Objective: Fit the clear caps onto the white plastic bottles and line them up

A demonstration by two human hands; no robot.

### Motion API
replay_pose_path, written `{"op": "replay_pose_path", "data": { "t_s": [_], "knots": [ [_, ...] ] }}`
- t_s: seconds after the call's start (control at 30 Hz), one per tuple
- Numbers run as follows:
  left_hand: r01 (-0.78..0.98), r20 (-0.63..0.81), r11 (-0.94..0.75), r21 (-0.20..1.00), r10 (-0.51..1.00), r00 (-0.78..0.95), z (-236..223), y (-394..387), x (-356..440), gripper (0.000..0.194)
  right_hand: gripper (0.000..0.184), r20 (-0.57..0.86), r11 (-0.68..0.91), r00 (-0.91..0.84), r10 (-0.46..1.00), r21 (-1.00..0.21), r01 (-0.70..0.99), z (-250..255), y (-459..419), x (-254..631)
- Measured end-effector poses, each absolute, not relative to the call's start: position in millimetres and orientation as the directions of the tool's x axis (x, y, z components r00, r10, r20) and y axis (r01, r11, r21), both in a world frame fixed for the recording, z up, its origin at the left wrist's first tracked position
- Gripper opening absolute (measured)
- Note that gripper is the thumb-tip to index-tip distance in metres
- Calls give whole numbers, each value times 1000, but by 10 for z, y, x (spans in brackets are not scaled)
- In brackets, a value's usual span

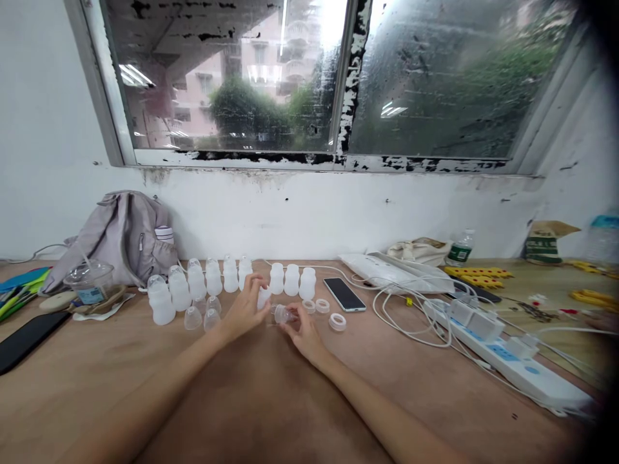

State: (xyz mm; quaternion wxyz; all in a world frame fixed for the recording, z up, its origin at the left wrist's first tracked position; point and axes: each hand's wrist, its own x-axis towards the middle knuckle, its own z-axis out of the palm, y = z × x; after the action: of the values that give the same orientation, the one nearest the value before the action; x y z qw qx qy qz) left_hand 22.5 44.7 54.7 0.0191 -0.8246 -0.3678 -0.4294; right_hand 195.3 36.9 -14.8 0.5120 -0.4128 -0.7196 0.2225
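Observation:
My left hand [245, 309] and my right hand [304, 333] meet over the wooden table [271, 399], their fingers closed on a small translucent white bottle [264, 298] and a clear dome cap [281, 314]. The left fingers wrap the bottle; the right fingers pinch the cap at its end. Behind the hands stands a row of several small white bottles [213, 278], some with clear caps on. Two loose clear caps [202, 318] lie to the left of my left hand. Three white rings [323, 307] lie to the right of my right hand.
A phone [343, 294] lies face up right of the bottles. White cables [411, 316] and a power strip [507, 354] cross the right side. A grey backpack [123, 235], a plastic cup [89, 282] and a dark phone [26, 340] are at the left. A wall with a window rises behind.

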Motion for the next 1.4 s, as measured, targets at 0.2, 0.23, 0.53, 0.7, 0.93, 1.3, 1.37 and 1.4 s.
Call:
{"op": "replay_pose_path", "data": {
  "t_s": [0.2,0.23,0.53,0.7,0.93,1.3,1.37,1.4],
  "knots": [
    [532,549,-654,538,751,368,319,259,125,45,26,520,542,-160,839,-821,179,-24,339,1964],
    [522,503,-629,576,776,381,300,265,107,48,26,504,529,-179,845,-836,143,-2,338,1976],
    [444,366,-578,685,800,476,279,274,13,52,32,359,423,-388,849,-902,89,120,252,2000],
    [426,407,-592,684,795,450,199,350,-12,54,32,328,412,-425,844,-903,123,189,175,1985],
    [436,422,-612,660,782,458,187,321,-13,57,27,280,383,-393,876,-899,214,256,188,2011],
    [466,420,-638,613,762,492,270,211,14,57,43,322,458,-329,887,-696,553,185,187,2011],
    [468,411,-631,618,768,492,286,195,22,57,32,382,523,-358,852,-645,557,236,179,2026],
    [469,407,-630,619,768,494,294,188,26,57,29,387,537,-372,844,-633,558,251,180,2030]
  ]
}}
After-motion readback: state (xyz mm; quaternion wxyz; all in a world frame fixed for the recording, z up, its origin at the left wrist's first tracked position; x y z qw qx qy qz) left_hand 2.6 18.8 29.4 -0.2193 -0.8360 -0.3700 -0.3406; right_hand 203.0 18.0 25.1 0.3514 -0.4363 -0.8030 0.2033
